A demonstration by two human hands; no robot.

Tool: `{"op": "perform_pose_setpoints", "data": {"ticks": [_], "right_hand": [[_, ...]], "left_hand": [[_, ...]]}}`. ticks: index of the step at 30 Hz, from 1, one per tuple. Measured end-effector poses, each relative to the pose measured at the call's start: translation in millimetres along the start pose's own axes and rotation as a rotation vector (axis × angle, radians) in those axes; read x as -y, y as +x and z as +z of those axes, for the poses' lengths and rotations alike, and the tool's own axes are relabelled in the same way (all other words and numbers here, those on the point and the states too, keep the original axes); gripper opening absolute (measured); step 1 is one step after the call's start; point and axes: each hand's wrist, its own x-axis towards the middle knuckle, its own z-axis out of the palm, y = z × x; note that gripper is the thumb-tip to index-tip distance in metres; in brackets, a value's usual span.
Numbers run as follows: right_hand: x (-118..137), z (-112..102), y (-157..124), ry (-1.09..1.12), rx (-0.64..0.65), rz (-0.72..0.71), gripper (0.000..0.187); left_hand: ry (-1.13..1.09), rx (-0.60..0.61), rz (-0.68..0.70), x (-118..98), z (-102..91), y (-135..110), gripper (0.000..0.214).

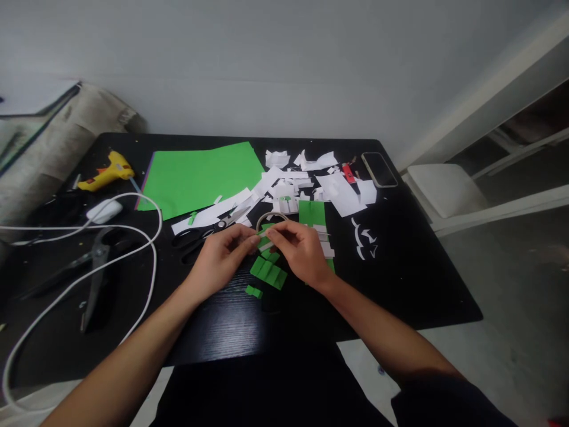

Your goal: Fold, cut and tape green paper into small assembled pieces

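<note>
My left hand (224, 256) and my right hand (302, 252) meet over the middle of the table, fingers pinched. Between their fingertips is a small green paper strip (262, 233); its exact shape is hard to make out. Just behind the fingers a roll of tape (272, 214) shows its curved rim. Below them lie a creased green paper piece (268, 272) and a smaller green scrap (254, 291). Under my right hand's far side is a green paper strip (312, 210) with white pieces on it. Black-handled scissors (221, 225) rest left of the tape, partly covered by my left hand.
A large green sheet (200, 178) lies at the back, with white paper scraps (284, 190) to its right. A yellow glue gun (106, 172), large scissors (98, 255) and a looping white cable (153, 261) occupy the left. A phone (379, 169) sits back right.
</note>
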Motion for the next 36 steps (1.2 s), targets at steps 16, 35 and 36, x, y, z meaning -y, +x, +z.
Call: {"op": "perform_pose_setpoints", "data": {"ticks": [16, 35, 36], "right_hand": [[-2, -2, 5, 0.145, -0.004, 0.078, 0.026], [-17, 1, -1, -0.517, -0.211, -0.647, 0.006], [-17, 1, -1, -0.593, -0.209, -0.702, 0.007]], "left_hand": [[-0.070, -0.021, 0.001, 3, 2.8, 1, 0.017], [0.098, -0.128, 0.099, 12, 9.3, -4, 0.017], [0.138, -0.135, 0.128, 12, 9.2, -5, 0.016]]}}
